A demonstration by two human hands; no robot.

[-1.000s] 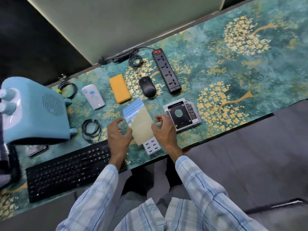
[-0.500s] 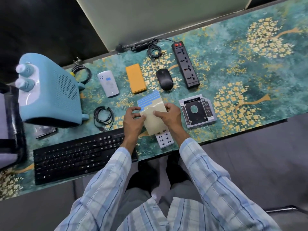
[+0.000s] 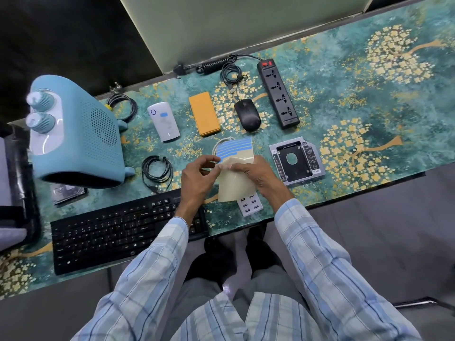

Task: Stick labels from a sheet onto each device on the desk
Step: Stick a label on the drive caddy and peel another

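Note:
Over the desk's front middle I hold a label sheet [image 3: 235, 184], cream backing with blue strips at its far end. My right hand [image 3: 258, 174] grips the sheet's right side. My left hand [image 3: 200, 174] pinches at the sheet's left edge near the blue labels. Devices lie around: a white power bank [image 3: 163, 121] bearing a blue label, an orange power bank [image 3: 204, 113], a black mouse [image 3: 247, 114], a black power strip [image 3: 278, 93], a silver drive caddy [image 3: 296, 160], a white USB hub [image 3: 250, 205] partly under the sheet, a black keyboard [image 3: 115, 230], and a blue heater [image 3: 76, 134].
Coiled black cables [image 3: 157, 168] lie left of my hands, with others [image 3: 121, 105] near the heater and by the mouse [image 3: 231, 72]. A bagged hard drive [image 3: 69, 193] sits under the heater's front. A grey partition [image 3: 234, 25] stands behind the desk.
My hands closed in on the label sheet, and the left fingers now pinch its left edge. The view shifted left and the sheet bent slightly.

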